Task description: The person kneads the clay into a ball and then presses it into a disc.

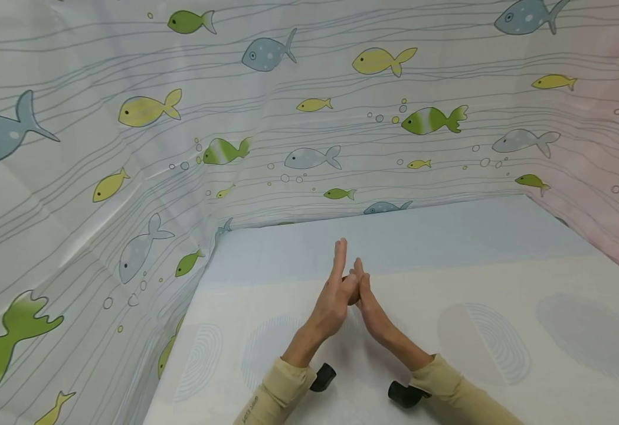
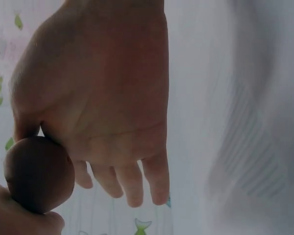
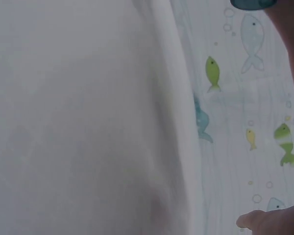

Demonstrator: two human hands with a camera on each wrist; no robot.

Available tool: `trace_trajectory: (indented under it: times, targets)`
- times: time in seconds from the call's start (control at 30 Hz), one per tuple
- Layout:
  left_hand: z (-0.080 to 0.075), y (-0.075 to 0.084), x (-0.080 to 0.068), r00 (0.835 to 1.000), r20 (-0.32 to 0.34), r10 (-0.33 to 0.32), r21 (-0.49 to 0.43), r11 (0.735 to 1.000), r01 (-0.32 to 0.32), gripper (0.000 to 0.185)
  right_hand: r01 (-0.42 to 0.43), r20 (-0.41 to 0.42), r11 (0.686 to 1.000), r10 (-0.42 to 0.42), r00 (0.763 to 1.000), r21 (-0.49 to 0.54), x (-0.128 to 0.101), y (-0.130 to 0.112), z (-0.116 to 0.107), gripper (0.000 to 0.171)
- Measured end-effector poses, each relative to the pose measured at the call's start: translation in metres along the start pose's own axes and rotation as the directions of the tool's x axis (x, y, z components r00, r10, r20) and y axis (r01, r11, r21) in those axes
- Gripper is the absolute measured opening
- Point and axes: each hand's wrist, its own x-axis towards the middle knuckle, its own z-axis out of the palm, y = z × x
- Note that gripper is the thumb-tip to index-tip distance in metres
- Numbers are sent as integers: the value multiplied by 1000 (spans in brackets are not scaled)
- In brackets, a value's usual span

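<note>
Brown, smooth and round, a small ball [image 2: 38, 174] sat pressed between the two palms, above the middle of the white patterned tabletop [image 1: 500, 283]. In the head view only a dark sliver of it [image 1: 353, 295] showed where the hands met.

The left hand [image 1: 336, 298] stood nearly upright with its fingers [image 2: 132, 181] straight and loosely spread, palm turned toward the ball; it pressed rather than clasped. The right hand [image 1: 370, 307] leaned in against it from the other side, fingers likewise extended as far as the head view showed. In the left wrist view the ball lay against the heel of the left palm near the base of the thumb, with part of the other hand beneath it. The right wrist view showed almost nothing of the hand, only a fingertip at the lower edge.

Cream-coloured sleeves [image 1: 277, 392] covered both forearms, each bearing a black wrist camera [image 1: 322, 378]. A white curtain printed with green, yellow and blue fish [image 1: 267, 118] enclosed the table on three sides.

Risk, as judged from this pose: no finger curled round the ball, so uneven pressure or a slight parting of the palms could have let it squirt out sideways. Because it sat near the heel of the palm rather than at its centre, it would probably have escaped downward, bounced on the tabletop and rolled toward the curtain.
</note>
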Motion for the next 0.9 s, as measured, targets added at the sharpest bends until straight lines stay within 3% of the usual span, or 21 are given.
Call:
trace_trajectory:
  times: [0.23, 0.43, 0.67, 0.9]
  targets:
    - [-5, -5, 8, 1000, -24, 0, -3, 1000, 0, 70, -5, 65, 1000, 6, 998, -10, -10, -3, 9, 60]
    - [-6, -13, 9, 999, -32, -9, -3, 1000, 9, 69, 8, 66, 1000, -7, 998, -16, -17, -8, 12, 57]
    - [-8, -23, 7, 998, -22, -63, -32, 998, 62, 69, 80, 61, 997, -79, 995, -11, -16, -15, 13, 54]
    - [-7, -33, 3, 993, -7, -120, -42, 992, 120, 68, 75, 34, 997, -74, 997, -17, -13, -23, 11, 55]
